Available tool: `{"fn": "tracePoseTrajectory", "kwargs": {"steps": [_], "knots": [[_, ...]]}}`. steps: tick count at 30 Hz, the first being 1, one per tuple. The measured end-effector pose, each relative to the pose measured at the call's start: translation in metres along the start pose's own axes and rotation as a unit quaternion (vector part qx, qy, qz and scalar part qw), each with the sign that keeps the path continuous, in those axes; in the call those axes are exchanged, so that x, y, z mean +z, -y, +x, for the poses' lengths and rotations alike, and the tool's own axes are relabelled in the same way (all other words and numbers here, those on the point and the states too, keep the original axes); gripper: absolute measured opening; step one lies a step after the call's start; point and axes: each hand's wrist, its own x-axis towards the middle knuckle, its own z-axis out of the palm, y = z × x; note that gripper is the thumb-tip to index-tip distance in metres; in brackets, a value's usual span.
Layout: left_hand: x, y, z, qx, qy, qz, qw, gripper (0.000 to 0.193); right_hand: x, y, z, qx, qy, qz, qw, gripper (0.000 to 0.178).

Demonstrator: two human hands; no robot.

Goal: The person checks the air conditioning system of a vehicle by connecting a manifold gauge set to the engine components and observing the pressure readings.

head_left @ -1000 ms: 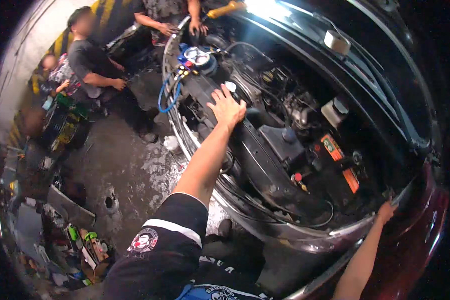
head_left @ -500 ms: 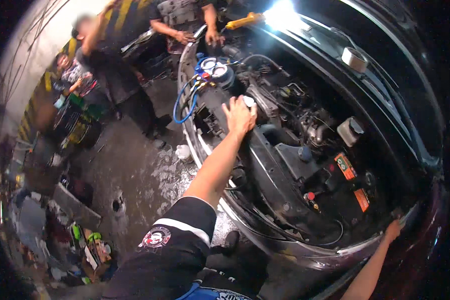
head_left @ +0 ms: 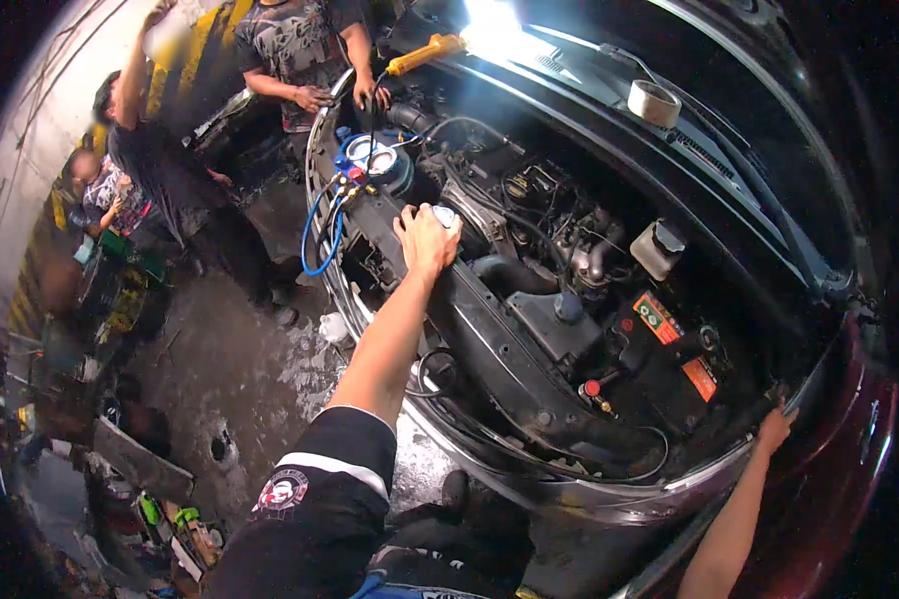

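Note:
My left hand [head_left: 430, 240] reaches over the front panel of an open engine bay, its fingers curled round a small white round object [head_left: 445, 216]. The hand covers most of that object, so its kind is unclear. Just beyond it stands a gauge manifold [head_left: 370, 157] with two round dials and looping blue hoses [head_left: 309, 245]. At the lower right, my right hand [head_left: 772, 431] grips the fender edge [head_left: 814, 374] beside the bay; some of its fingers are hidden. Nearer to this hand lies a car battery [head_left: 659, 384] with orange labels.
A bright work light with a yellow handle [head_left: 425, 54] shines at the back. A tape roll [head_left: 654, 103] lies near the windscreen base. A person's hands [head_left: 370, 93] rest at the bay's far end; another person [head_left: 160, 170] stands left. Tools and parts [head_left: 185, 529] clutter the lower-left floor.
The whole scene has shifted left in the view, bringing more of the far person into sight. My left hand stays on the white object and my right hand stays at the fender edge.

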Motion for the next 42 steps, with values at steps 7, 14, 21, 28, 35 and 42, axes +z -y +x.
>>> {"fn": "tracePoseTrajectory", "kwargs": {"steps": [7,14,21,28,35,42], "knots": [[0.017,0.013,0.001,0.015,-0.001,0.018,1.0,0.072,-0.002,0.002,-0.001,0.004,-0.012,-0.072,0.997,0.083],[0.02,0.021,0.008,0.037,0.067,0.013,0.997,0.074,0.005,-0.012,0.01,-0.028,-0.019,-0.07,0.997,0.083],[0.012,0.016,0.006,0.013,0.084,0.019,0.996,0.073,0.007,-0.02,0.014,-0.03,-0.027,-0.034,0.999,0.081],[0.011,0.013,0.008,-0.038,0.075,-0.059,0.995,0.078,-0.019,0.027,-0.024,-0.016,-0.024,-0.039,0.999,0.086],[0.01,0.014,0.006,-0.003,0.067,-0.022,0.998,0.072,-0.022,0.033,-0.026,0.013,0.0,-0.06,0.998,0.084],[0.006,0.008,0.006,-0.009,0.065,-0.023,0.998,0.073,-0.019,0.022,-0.021,-0.044,-0.006,-0.05,0.998,0.082]]}}
